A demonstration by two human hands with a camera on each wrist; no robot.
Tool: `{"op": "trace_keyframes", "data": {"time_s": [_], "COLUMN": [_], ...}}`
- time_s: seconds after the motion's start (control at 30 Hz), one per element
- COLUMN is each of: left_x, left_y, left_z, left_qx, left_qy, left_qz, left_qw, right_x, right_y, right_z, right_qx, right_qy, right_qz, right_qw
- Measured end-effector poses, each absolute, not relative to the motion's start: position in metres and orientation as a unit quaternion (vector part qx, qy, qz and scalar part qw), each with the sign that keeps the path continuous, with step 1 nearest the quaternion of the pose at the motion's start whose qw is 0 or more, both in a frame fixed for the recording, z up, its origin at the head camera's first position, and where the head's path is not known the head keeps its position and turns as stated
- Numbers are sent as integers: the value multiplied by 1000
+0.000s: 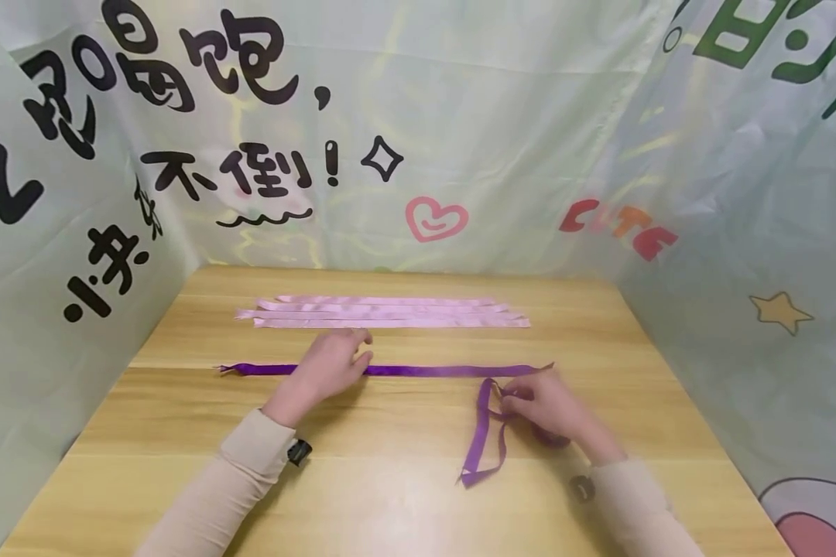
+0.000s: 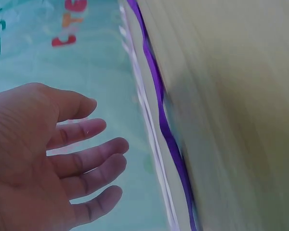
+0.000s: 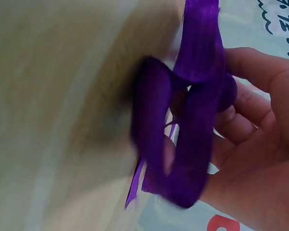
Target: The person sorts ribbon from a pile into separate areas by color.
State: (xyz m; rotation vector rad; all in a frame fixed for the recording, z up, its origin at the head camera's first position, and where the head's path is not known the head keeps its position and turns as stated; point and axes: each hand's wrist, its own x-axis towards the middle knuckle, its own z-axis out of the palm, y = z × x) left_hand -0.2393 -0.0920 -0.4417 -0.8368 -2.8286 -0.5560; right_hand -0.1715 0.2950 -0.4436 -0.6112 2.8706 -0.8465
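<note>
A dark purple ribbon [image 1: 446,371] lies stretched out nearly straight across the table. Above its left half hovers my left hand [image 1: 327,363], holding nothing, with its fingers loosely bent in the left wrist view. My right hand [image 1: 546,402], near that ribbon's right end, pinches a second purple ribbon [image 1: 479,441] between thumb and fingers. This second one hangs in loops to the left of the hand and below it, as the loop in the right wrist view [image 3: 197,57] also shows. Part of it is hidden behind the fingers.
Several pale pink ribbons [image 1: 390,313] lie side by side in a row behind the straight purple one. The wooden table [image 1: 404,495] is bordered at the back and sides by a printed cloth [image 1: 515,139].
</note>
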Motion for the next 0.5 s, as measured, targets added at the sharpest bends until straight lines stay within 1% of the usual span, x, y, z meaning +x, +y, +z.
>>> {"op": "trace_keyframes", "data": {"time_s": [0.33, 0.5], "left_x": [-220, -211], "left_y": [-39, -17], "left_z": [-445, -442], "left_qx": [-342, -368], "left_qy": [-919, -909], "left_qz": [-192, -196], "left_qw": [31, -15], "right_x": [-161, -157], "right_y": [287, 280], "right_z": [-440, -435], "right_qx": [-214, -231], "right_qy": [936, 926], "right_qz": [-270, -286], "right_qw": [70, 82]}}
